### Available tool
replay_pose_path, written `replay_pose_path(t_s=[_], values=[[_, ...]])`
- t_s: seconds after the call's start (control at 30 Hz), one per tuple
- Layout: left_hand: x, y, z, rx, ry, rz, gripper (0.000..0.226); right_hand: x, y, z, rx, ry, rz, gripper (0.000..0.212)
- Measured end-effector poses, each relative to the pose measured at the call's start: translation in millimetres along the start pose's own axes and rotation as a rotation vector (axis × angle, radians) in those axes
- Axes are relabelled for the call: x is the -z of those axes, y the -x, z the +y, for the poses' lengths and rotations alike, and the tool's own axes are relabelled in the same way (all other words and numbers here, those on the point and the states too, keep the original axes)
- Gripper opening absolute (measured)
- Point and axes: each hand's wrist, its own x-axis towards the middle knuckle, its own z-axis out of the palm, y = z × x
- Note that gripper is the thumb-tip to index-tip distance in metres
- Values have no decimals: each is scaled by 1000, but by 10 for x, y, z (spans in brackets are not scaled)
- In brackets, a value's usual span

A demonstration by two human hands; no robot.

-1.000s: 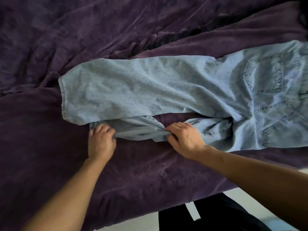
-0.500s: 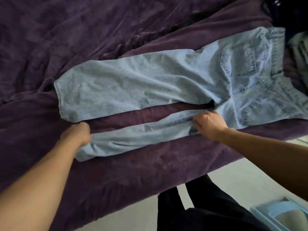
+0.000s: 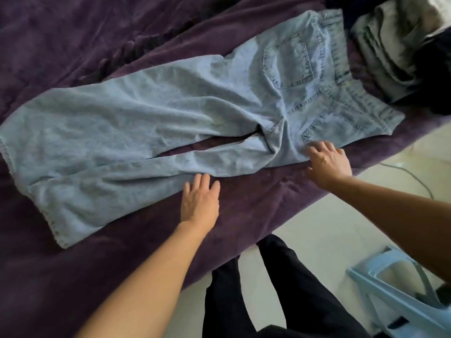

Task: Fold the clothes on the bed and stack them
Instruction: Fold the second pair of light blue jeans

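Note:
Light blue jeans (image 3: 151, 113) lie spread flat on the purple bed cover (image 3: 73, 40), back pockets up, waistband to the upper right, both legs stretched to the left. My left hand (image 3: 200, 203) lies flat with straight fingers on the cover, fingertips at the near leg's lower edge. My right hand (image 3: 327, 162) rests with spread fingers on the seat of the jeans near the lower back pocket. Neither hand grips the cloth.
A pile of grey and dark clothes (image 3: 395, 45) sits at the bed's upper right corner. The bed edge runs diagonally past my dark trouser legs (image 3: 256, 289). A light blue plastic stool (image 3: 395, 284) and a cable (image 3: 412, 176) are on the pale floor.
The bunched near leg has been pulled out straight to the left. Both hands have let go of the cloth and opened flat. My left hand moved right along the leg; the view shifted right.

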Motion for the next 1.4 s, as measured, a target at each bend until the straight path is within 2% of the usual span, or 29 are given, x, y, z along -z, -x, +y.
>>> replay_pose_path(t_s=[0.07, 0.13, 0.2, 0.23, 0.3, 0.43, 0.5, 0.6, 0.63, 0.7, 0.77, 0.83, 0.87, 0.97, 1.0, 1.03, 1.13, 1.2, 1.3, 1.4], values=[[-142, -178, -30, 96, -64, -8, 68, -109, -143, 176, 20, 13, -6, 68], [-233, -372, -128, 157, -94, 40, 74, -241, -305, 274, 73, 39, 23, 65], [-251, -550, -219, 162, -82, 123, 61, -337, -465, 357, 122, 0, 176, 42], [-234, -616, -253, 152, -61, 183, 45, -336, -519, 392, 133, -61, 275, 31], [-148, -673, -285, 169, -3, 276, 15, -261, -572, 477, 134, -233, 411, 21], [95, -446, -158, 279, 38, 254, 9, 153, -493, 729, 154, -422, 524, 15], [188, -249, 6, 287, -20, 174, 20, 355, -362, 863, 224, -428, 519, 15], [243, -164, 193, 400, -114, -10, 58, 496, -172, 1080, 436, -308, 444, 28], [222, -188, 209, 449, -129, -40, 58, 492, -138, 1147, 497, -255, 412, 33], [188, -247, 207, 521, -142, -51, 35, 430, -139, 1265, 554, -160, 383, 39], [110, -245, 172, 553, -127, -7, 21, 343, -185, 1288, 533, -136, 375, 41], [67, -190, 165, 524, -70, 75, 19, 294, -252, 1217, 453, -229, 351, 34], [73, -151, 185, 504, -44, 117, 25, 296, -282, 1167, 403, -309, 338, 29], [171, -191, 249, 473, -18, 142, 64, 434, -382, 1032, 331, -485, 382, 23], [207, -292, 256, 471, -21, 153, 67, 495, -425, 1011, 335, -494, 413, 23], [226, -415, 253, 472, -12, 181, 62, 544, -476, 1003, 350, -486, 439, 24], [280, -742, 209, 457, 44, 312, 21, 581, -634, 1019, 382, -431, 498, 26], [263, -731, 174, 417, 104, 342, 8, 498, -695, 1043, 353, -402, 491, 26], [269, -328, 142, 307, 75, 189, 14, 347, -602, 1047, 379, -397, 420, 24], [336, 212, 186, 271, 49, -143, 29, 240, -336, 1052, 499, -257, 244, 23]])
